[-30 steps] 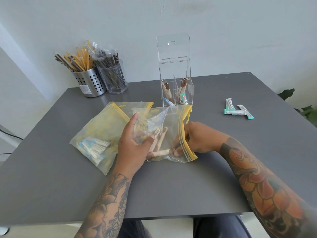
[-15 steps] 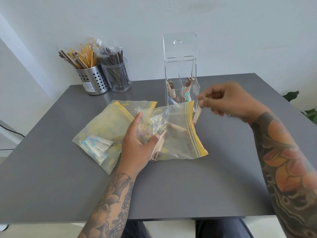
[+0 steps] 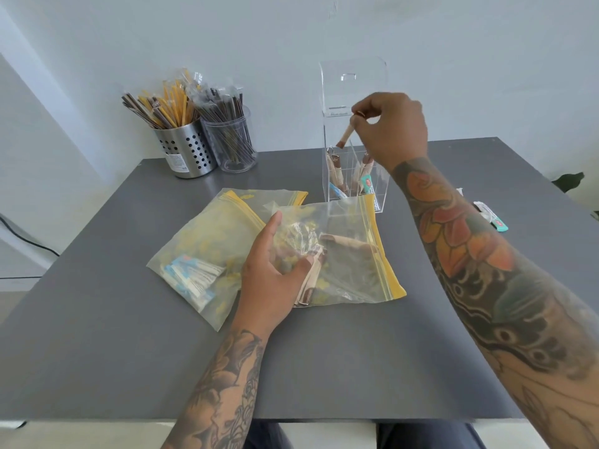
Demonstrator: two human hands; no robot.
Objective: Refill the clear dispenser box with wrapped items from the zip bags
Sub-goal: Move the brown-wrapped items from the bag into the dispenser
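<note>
Right hand (image 3: 393, 131) raised over open top of clear dispenser box (image 3: 355, 176). Thumb and fingertips pinched narrow round upper end of one wrapped stick (image 3: 347, 132); stick tilted, brown lower end pointing down into box mouth, above far-left compartment, not touching sticks already inside. Remaining fingers curled loosely behind pinch.

Left hand (image 3: 275, 270) resting on nearer zip bag (image 3: 337, 254), palm down on its left part. Fingers spread moderately and bent over crumpled plastic; thumb tip pressed against bundle of tan-and-brown sticks (image 3: 311, 280) through film. Whether plastic is gripped or only pressed flat, cannot tell. One more tan stick (image 3: 348, 243) lying loose inside same bag, nearer yellow zip strip on right.

Second zip bag (image 3: 210, 254) partly under first, to left, holding blue-and-white wrapped items (image 3: 191, 277) at its near-left corner.

Dispenser box standing upright at centre-far of grey table (image 3: 129, 351), just beyond bags, lid hinged up and back. Divided into compartments; a few brown sticks and teal-labelled packets in bottom.

Far left: perforated steel cup (image 3: 186, 153) and clear cup (image 3: 235, 147) side by side, touching, both stuffed with wrapped stirrers. Right edge, beyond forearm: a few white and teal packets (image 3: 491, 217) on tabletop, partly hidden.
</note>
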